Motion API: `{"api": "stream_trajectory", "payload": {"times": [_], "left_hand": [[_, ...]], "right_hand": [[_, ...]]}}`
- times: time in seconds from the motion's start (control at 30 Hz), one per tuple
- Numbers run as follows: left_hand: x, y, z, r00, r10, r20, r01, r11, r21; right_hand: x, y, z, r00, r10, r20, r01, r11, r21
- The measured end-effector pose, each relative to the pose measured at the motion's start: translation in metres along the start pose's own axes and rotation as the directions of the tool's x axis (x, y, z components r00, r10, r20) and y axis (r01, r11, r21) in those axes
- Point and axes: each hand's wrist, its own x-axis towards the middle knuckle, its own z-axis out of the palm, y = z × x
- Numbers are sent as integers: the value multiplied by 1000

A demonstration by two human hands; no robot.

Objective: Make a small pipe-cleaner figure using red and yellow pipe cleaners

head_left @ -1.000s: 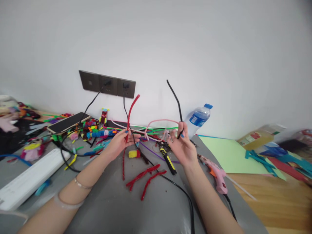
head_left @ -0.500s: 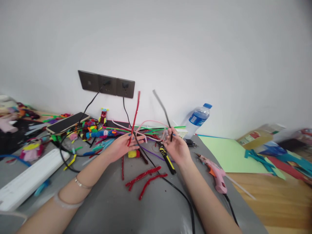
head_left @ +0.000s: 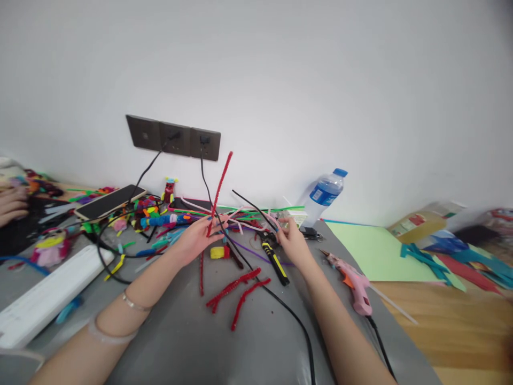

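Note:
My left hand (head_left: 195, 241) pinches a red pipe cleaner (head_left: 222, 184), which points upward and leans a little right. In my right hand (head_left: 294, 243), closed at the fingertips, is a thin black pipe cleaner (head_left: 254, 207) slanting up to the left. This hand is low over a heap of pink and green pipe cleaners (head_left: 234, 213). Below the hands, several bent red pipe cleaners (head_left: 234, 287) lie on the grey table (head_left: 192, 342). Pliers with yellow and black handles (head_left: 274, 263) rest beside my right wrist, near a small yellow and red piece (head_left: 218, 252).
A pink glue gun (head_left: 356, 289) lies at the right, with a water bottle (head_left: 326, 190) behind it. Black cables (head_left: 288, 310) cross the table. Left are a white power strip (head_left: 52, 294), a phone (head_left: 110, 202), pipe-cleaner figures (head_left: 50, 248) and another person's hand (head_left: 12, 206).
My right hand has lowered and turned palm down, bringing the black pipe cleaner down toward the heap. My left hand keeps the red one nearly in place. Another person's hand has appeared at far left.

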Motion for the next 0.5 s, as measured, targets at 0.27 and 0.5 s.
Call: {"api": "stream_trajectory", "payload": {"times": [0.27, 0.5], "left_hand": [[0, -2, -1, 998, -51, 21, 50, 999, 16], [-1, -2, 1, 996, -47, 82, 44, 998, 43]], "right_hand": [[5, -11, -9, 993, 113, 25, -110, 864, 491], [15, -9, -8, 957, 270, -105, -59, 537, 842]]}}
